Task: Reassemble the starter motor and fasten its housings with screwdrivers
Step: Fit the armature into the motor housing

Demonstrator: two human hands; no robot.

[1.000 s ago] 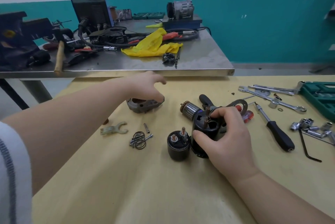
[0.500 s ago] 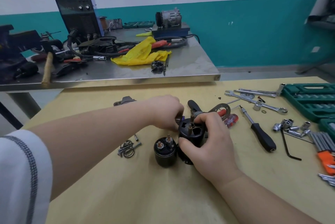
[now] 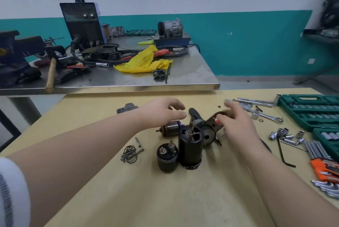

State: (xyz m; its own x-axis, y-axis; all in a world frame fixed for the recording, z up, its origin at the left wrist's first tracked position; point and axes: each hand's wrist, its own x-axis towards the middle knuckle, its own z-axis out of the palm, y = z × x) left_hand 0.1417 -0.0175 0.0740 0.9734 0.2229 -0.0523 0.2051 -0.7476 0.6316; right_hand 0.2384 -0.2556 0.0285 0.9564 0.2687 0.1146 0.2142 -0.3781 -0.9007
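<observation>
While both hands are held over the yellow desk (image 3: 183,199), neither is seen gripping anything. The left hand (image 3: 161,112) is spread with relaxed, slightly bent fingers above the armature (image 3: 170,129), which lies on its side, its copper windings showing just left of the motor housing (image 3: 190,147). That black cylindrical housing stands upright near the middle of the desk, two copper studs rising from its top. Touching its left side, the shorter black solenoid (image 3: 167,157) is stood upright, terminals up. The right hand (image 3: 236,124) is blurred, fingers extended over a brown end plate (image 3: 213,122) and a dark round end cap (image 3: 208,136) just right of the housing; whether the plate is touched cannot be told. A spring and bolts (image 3: 131,153) lie left of the solenoid. Behind the left forearm a grey nose housing (image 3: 128,107) is partly hidden. Wrenches (image 3: 266,114), loose sockets (image 3: 286,135) and a green socket case (image 3: 310,111) are laid along the right edge.
</observation>
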